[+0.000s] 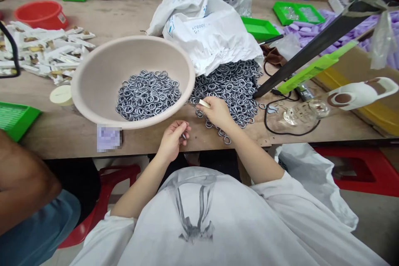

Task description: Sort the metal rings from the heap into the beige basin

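My left hand [175,139] is closed over the table's front edge, fingers curled round a small grey ring [183,136], mostly hidden. In my right hand [217,112] is a small tool with a pale handle [204,103] and a dark tip; its exact kind is unclear. That tip is at the near left side of a heap of grey rings [232,87], spilling from a white printed sack [212,37]. To the left, a big beige basin [90,62] holds many more such rings [148,95]. A few loose rings [227,139] lie near the table edge.
A dark slanted post [311,45] rises right of the heap. Beyond it are a white-handled device [358,95], a black cable [289,134] and purple pieces [305,31]. White pieces [46,52] and a red basin [40,14] are left. Another person's arm [25,183] is at lower left.
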`<state>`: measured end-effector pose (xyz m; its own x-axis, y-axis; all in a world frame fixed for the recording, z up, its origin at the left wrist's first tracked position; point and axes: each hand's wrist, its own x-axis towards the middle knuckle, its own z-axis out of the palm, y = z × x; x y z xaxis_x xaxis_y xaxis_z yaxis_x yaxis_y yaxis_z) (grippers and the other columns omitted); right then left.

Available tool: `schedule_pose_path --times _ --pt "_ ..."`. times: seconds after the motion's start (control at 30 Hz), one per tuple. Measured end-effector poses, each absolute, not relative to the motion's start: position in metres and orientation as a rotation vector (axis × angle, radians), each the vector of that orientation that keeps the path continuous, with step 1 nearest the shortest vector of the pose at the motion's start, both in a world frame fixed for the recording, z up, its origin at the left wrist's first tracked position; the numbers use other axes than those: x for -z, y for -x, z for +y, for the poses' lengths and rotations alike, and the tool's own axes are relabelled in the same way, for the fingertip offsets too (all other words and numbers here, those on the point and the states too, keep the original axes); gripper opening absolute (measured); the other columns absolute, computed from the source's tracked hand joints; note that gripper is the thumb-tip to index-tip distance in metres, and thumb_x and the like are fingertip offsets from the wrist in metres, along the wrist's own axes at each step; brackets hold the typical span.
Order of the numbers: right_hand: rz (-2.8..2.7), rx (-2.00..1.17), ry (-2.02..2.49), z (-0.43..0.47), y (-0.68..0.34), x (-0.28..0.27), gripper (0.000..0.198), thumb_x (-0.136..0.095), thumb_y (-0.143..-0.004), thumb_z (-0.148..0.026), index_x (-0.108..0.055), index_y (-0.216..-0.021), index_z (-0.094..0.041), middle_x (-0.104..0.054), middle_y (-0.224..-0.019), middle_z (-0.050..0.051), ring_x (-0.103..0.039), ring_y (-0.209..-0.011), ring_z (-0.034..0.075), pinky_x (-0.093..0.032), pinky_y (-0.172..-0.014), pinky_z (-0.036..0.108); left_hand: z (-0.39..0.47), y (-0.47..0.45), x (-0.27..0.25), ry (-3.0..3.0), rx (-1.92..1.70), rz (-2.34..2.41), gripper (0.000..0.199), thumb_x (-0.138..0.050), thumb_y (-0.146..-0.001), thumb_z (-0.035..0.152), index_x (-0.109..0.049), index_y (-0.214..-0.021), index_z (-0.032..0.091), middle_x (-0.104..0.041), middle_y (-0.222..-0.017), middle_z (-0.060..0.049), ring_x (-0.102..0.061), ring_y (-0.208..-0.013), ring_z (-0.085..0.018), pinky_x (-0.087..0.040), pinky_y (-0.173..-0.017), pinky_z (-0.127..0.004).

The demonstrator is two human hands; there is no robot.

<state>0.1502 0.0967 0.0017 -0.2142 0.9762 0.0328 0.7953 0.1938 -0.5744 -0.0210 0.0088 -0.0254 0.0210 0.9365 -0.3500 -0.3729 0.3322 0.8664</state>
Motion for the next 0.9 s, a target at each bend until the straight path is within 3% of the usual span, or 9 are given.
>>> schedule_pose_path --times 0.1,0.17,0.23,0.33,0.47,0.57,0.73,0.9 --pt "-1.879 -1.206 1.383 0.077 -0.153 -0.001 0.031 -0.06 -0.086 -0.045 -0.063 -0.074 -0.017 -0.05 -0.062 -0.004 -0.043 -0.059 0.012 -0.031 -0.059 0.026 0.017 0.016 0.033 -1.016 -1.189 1.205 0.031 -0.069 -0.082 0.045 -0.062 -0.096 0.018 -0.062 -0.08 -0.001 -0.052 -0.066 -0.011 -0.042 -0.058 -0.022" --pt "-1.774 -1.386 1.255 0.068 -0.153 0.001 0.034 -0.06 -0.084 -0.049 -0.059 -0.073 -0.017 -0.047 -0.062 -0.005 -0.039 -0.058 0.011 -0.03 -0.058 0.025 0.021 0.014 0.037 -1.263 -1.15 1.227 0.027 -0.063 -0.088 0.045 -0.062 -0.093 0.018 -0.062 -0.079 -0.001 -0.053 -0.071 -0.012 -0.042 -0.067 -0.025" --pt "-1.738 -1.388 1.257 0.065 -0.153 0.005 0.036 -0.06 -0.084 -0.052 -0.057 -0.072 -0.018 -0.046 -0.062 -0.005 -0.039 -0.058 0.011 -0.029 -0.058 0.025 0.024 0.014 0.04 -1.364 -1.099 1.252 0.029 -0.057 -0.092 0.046 -0.06 -0.084 0.018 -0.058 -0.072 0.001 -0.049 -0.068 -0.012 -0.039 -0.066 -0.025" --pt "-1.858 -1.124 1.522 0.068 -0.156 0.012 0.033 -0.06 -0.087 -0.047 -0.061 -0.072 -0.018 -0.052 -0.061 -0.002 -0.044 -0.059 0.013 -0.031 -0.06 0.026 0.025 0.016 0.039 -1.168 -1.128 1.268 0.034 -0.061 -0.088 0.05 -0.059 -0.076 0.018 -0.053 -0.066 0.001 -0.044 -0.06 -0.011 -0.034 -0.056 -0.023" --pt "-1.972 -0.717 1.673 0.065 -0.154 0.014 0.019 -0.064 -0.087 -0.034 -0.071 -0.099 -0.021 -0.073 -0.091 0.005 -0.061 -0.08 0.02 -0.041 -0.075 0.03 0.023 0.017 0.032 -0.801 -1.195 1.181 0.037 -0.074 -0.076 0.052 -0.063 -0.073 0.017 -0.058 -0.071 0.0 -0.044 -0.057 -0.008 -0.03 -0.048 -0.019" --pt "-1.921 -0.765 1.383 0.054 -0.146 0.01 0.024 -0.065 -0.087 -0.035 -0.072 -0.105 -0.021 -0.073 -0.102 0.006 -0.065 -0.091 0.02 -0.045 -0.083 0.031 0.019 0.014 0.028 -0.752 -1.222 1.177 0.037 -0.078 -0.073 0.05 -0.064 -0.071 0.016 -0.056 -0.065 0.001 -0.043 -0.054 -0.007 -0.028 -0.046 -0.018" --pt "-1.763 -0.927 1.254 0.039 -0.135 0.009 0.02 -0.068 -0.085 -0.04 -0.07 -0.084 -0.02 -0.068 -0.083 0.003 -0.062 -0.08 0.018 -0.047 -0.076 0.03 0.012 0.009 0.027 -0.774 -1.263 1.107 0.042 -0.072 -0.078 0.057 -0.066 -0.075 0.016 -0.058 -0.062 -0.001 -0.041 -0.049 -0.007 -0.025 -0.042 -0.02" --pt "-1.415 -1.21 1.187 0.031 -0.129 0.018 0.024 -0.065 -0.085 -0.044 -0.064 -0.082 -0.02 -0.065 -0.076 0.0 -0.059 -0.071 0.015 -0.048 -0.072 0.03 0.009 0.009 0.025 -0.758 -1.201 0.972 0.046 -0.075 -0.074 0.06 -0.065 -0.081 0.016 -0.061 -0.066 0.0 -0.039 -0.046 -0.005 -0.021 -0.04 -0.018"
